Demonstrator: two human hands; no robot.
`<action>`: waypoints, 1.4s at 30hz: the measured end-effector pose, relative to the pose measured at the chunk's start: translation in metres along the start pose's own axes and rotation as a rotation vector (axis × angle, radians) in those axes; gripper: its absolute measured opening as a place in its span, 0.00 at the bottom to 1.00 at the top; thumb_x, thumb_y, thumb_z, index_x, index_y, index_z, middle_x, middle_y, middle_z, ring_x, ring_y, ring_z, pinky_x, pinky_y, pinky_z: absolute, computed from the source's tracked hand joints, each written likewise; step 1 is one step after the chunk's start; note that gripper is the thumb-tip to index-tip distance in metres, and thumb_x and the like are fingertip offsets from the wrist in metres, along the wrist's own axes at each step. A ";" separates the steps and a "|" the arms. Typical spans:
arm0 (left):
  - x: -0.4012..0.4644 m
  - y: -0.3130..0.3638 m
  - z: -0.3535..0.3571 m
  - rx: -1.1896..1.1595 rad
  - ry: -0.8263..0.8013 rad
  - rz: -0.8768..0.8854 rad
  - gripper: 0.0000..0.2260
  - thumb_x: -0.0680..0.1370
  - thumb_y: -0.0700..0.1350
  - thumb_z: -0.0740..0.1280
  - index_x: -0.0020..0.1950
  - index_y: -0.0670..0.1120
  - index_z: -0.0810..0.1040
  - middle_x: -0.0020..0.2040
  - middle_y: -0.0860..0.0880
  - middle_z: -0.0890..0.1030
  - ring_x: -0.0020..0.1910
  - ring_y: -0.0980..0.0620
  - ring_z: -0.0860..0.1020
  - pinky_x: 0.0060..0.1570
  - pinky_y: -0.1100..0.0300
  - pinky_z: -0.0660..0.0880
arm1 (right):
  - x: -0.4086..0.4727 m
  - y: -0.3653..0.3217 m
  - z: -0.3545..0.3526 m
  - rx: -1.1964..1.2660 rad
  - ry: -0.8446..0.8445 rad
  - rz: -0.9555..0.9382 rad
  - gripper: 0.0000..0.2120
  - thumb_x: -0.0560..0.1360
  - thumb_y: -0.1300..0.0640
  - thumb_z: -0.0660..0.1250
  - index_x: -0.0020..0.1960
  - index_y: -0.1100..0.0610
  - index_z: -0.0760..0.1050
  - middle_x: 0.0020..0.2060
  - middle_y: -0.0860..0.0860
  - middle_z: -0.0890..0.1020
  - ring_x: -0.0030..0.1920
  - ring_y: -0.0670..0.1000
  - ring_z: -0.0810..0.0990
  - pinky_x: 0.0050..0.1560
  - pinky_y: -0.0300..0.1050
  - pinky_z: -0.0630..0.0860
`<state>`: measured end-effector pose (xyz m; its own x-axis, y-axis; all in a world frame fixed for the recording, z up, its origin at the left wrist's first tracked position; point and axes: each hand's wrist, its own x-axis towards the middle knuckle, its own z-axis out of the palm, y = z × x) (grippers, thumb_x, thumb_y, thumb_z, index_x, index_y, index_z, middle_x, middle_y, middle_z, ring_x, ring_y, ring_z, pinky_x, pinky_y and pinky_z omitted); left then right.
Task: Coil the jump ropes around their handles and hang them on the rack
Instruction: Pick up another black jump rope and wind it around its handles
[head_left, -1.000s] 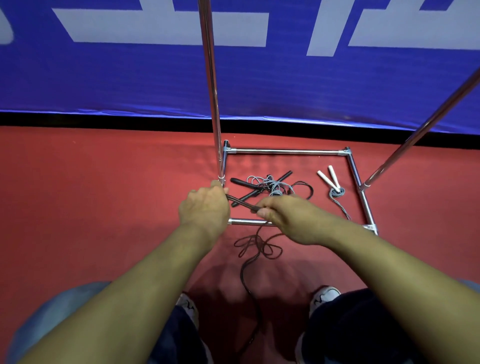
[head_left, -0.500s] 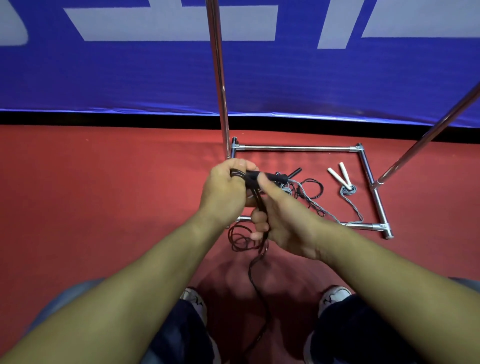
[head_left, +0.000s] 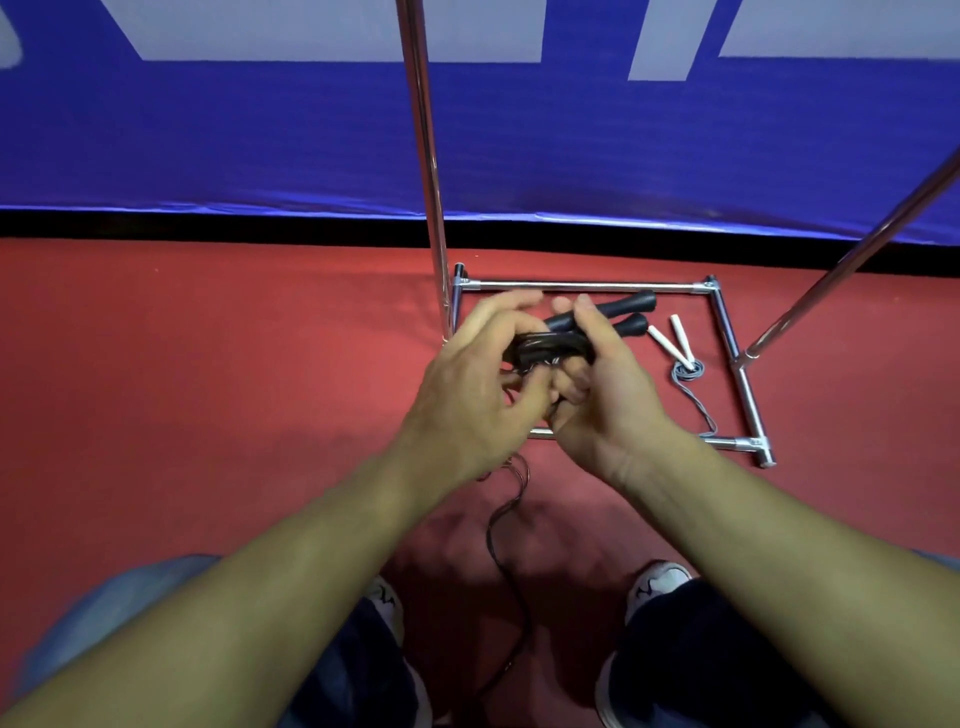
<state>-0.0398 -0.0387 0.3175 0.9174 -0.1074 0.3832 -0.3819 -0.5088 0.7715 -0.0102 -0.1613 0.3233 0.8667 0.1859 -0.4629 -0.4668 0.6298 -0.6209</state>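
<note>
Hands (head_left: 470, 410) (head_left: 605, 400) clamped on black rope handles (head_left: 602, 317) above rack base (head_left: 582, 285), red floor (head_left: 208, 389) around.

Rack base frame (head_left: 582, 285) lies on the floor (head_left: 208, 364) ahead of the person, banner wall (head_left: 260, 156) behind it. One upright pole (head_left: 427, 156) rises from the frame's left side, a second pole (head_left: 852, 249) from its right side (leaning right in this wide view). Both hands sit over the frame's left half, left hand (head_left: 467, 395) left of right hand (head_left: 608, 400), touching, with the jump rope handles (head_left: 621, 312) between them, pointing right and away. Loose cord (head_left: 506, 530) hangs below the hands to the floor between the shoes. Second jump rope (head_left: 685, 364) lies inside the frame, right of the hands, near the right bar.
</note>
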 end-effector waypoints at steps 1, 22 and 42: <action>-0.001 -0.003 0.000 -0.037 -0.060 -0.007 0.11 0.73 0.43 0.65 0.55 0.50 0.74 0.68 0.54 0.71 0.54 0.59 0.78 0.44 0.62 0.80 | 0.002 -0.002 -0.003 -0.025 0.008 -0.010 0.11 0.81 0.47 0.62 0.45 0.51 0.76 0.19 0.45 0.63 0.19 0.43 0.57 0.25 0.36 0.62; 0.012 -0.002 -0.017 -0.094 0.198 -0.477 0.19 0.83 0.54 0.57 0.39 0.44 0.73 0.27 0.46 0.80 0.26 0.50 0.80 0.32 0.49 0.76 | -0.013 0.021 0.004 -0.344 -0.322 -0.021 0.12 0.72 0.58 0.61 0.30 0.54 0.74 0.28 0.50 0.54 0.30 0.49 0.53 0.30 0.43 0.61; 0.007 0.006 -0.050 -0.255 -0.275 -0.607 0.14 0.84 0.44 0.56 0.51 0.54 0.80 0.22 0.50 0.72 0.16 0.54 0.68 0.16 0.68 0.60 | 0.015 -0.009 -0.039 -1.542 -0.283 -0.777 0.03 0.73 0.59 0.67 0.45 0.52 0.77 0.36 0.37 0.76 0.38 0.39 0.75 0.55 0.35 0.70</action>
<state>-0.0411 0.0000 0.3501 0.9586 -0.0973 -0.2675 0.2215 -0.3351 0.9158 -0.0003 -0.1937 0.2969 0.8733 0.4356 0.2180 0.4552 -0.5704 -0.6838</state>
